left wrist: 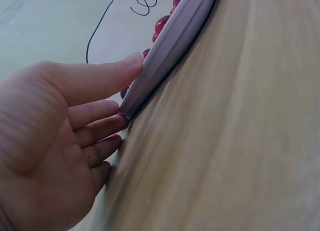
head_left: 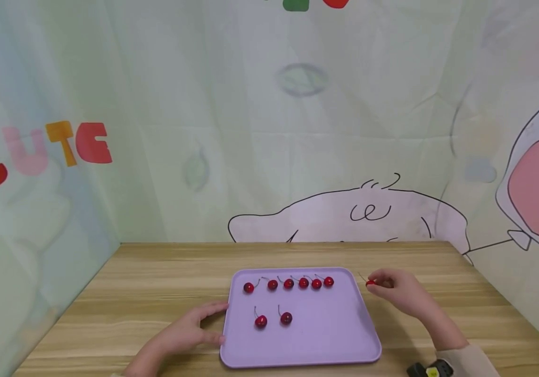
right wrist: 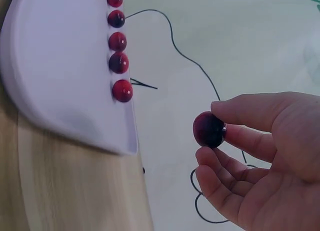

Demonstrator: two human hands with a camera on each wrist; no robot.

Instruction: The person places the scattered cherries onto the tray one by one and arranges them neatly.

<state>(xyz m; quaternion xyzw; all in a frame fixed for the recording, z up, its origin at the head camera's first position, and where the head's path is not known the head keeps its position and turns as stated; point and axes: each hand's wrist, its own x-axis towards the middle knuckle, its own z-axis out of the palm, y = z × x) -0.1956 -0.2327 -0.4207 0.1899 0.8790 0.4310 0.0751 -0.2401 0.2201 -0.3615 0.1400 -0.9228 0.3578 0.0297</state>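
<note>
A purple tray (head_left: 326,340) lies on the table with a row of several cherries (head_left: 303,283) along its far side. Nearer the front, two more cherries, a left one (head_left: 261,321) and a right one (head_left: 286,318), sit with stems pointing up and away. My left hand (head_left: 191,330) touches the tray's left edge, fingers extended; in the left wrist view the thumb rests against the rim. Just off the tray's right side, my right hand (head_left: 403,293) pinches a dark red cherry (right wrist: 207,129) between thumb and fingers, its stem sticking out to the left in the head view.
The wooden table (head_left: 156,277) extends around the tray on every side. Behind it hangs a pale curtain (head_left: 250,131) printed with cartoon drawings and letters. A black device (head_left: 429,369) is strapped at the right wrist.
</note>
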